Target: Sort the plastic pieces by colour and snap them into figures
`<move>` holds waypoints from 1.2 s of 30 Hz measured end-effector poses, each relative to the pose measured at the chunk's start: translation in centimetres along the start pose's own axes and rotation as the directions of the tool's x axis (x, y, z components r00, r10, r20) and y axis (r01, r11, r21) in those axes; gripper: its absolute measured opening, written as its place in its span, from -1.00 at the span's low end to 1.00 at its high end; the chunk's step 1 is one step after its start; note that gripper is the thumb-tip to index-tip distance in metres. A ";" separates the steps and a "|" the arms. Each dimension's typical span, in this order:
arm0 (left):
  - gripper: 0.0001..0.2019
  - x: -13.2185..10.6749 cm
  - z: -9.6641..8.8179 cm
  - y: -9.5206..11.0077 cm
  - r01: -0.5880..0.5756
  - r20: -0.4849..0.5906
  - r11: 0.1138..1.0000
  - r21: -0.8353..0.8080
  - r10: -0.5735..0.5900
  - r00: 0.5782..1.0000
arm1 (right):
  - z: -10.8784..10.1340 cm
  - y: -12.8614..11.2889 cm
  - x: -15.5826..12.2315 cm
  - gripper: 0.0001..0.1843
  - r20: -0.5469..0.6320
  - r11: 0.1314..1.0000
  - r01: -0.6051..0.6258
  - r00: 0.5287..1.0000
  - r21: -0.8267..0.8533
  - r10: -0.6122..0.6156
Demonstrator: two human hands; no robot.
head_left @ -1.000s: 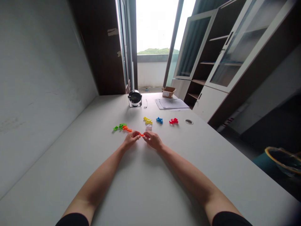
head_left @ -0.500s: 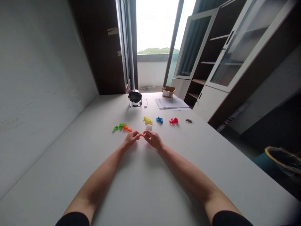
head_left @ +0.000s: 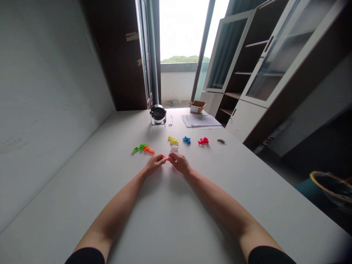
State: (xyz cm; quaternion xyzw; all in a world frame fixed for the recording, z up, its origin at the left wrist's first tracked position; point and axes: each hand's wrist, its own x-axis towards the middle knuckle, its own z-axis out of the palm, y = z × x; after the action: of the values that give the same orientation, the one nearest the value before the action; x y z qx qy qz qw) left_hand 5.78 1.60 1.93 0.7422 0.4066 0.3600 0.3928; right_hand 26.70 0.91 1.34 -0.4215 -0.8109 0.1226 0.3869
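Both grips meet out in front of me over the table (head_left: 165,220). I see my left grip (head_left: 154,163) and my right grip (head_left: 179,162) facing each other with fingertips almost touching. Each one is pinched closed on an end of the small orange piece (head_left: 166,158), which sits in the gap between them, just above the table top or resting on it; I cannot tell which. Only a sliver of orange shows between the fingers, so I can't make out its shape.

Just beyond my right grip lies a pale, whitish piece (head_left: 174,149), close to the knuckles but apart from them. Farther back there is a loose row of coloured plastic bits: green pieces (head_left: 139,147) with a second orange piece (head_left: 150,150) touching them on the left side, then yellow pieces (head_left: 173,140), blue pieces (head_left: 186,140) and red pieces (head_left: 203,141) going to the right, each little heap apart from the next.

Near the far edge of the table stand a round shiny metal object (head_left: 157,114), a stack of papers (head_left: 200,121) and a small cardboard box (head_left: 197,107). A cable hole (head_left: 221,142) sits right of the red pieces.
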 end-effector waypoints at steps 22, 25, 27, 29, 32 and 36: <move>-0.70 0.6 -0.8 -1.7 0.033 -0.233 0.994 0.101 -0.008 0.972 | -0.7 1.9 0.6 -0.72 -0.137 0.997 0.021 0.990 -0.080 -0.032; -0.81 0.4 -2.2 -2.3 0.092 -0.428 0.928 0.362 0.078 0.900 | -2.1 4.1 1.0 -0.71 -0.296 0.985 -0.125 0.951 -0.116 0.085; -0.81 0.3 -3.1 -2.8 0.183 -0.525 0.869 0.459 0.099 0.846 | -3.1 5.7 1.1 -0.70 -0.388 0.951 -0.263 0.903 -0.161 0.184; -0.77 0.3 -3.7 -3.4 0.271 -0.569 0.831 0.486 0.065 0.820 | -3.6 7.0 1.1 -0.72 -0.416 0.899 -0.379 0.870 -0.219 0.266; -0.69 0.1 -3.9 -3.9 0.325 -0.542 0.808 0.491 -0.009 0.840 | -3.8 8.3 0.8 -0.75 -0.383 0.810 -0.500 0.844 -0.306 0.376; -0.63 -0.1 -3.5 -3.7 0.298 -0.485 0.779 0.552 0.008 0.875 | -3.3 8.8 0.5 -0.73 -0.352 0.718 -0.595 0.800 -0.360 0.486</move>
State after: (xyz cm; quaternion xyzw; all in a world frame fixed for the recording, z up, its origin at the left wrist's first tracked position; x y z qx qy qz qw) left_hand 1.57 3.85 0.17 0.6864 0.6395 0.3424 0.0508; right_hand 34.15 6.31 -0.80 -0.7306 -0.6050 -0.0119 0.3163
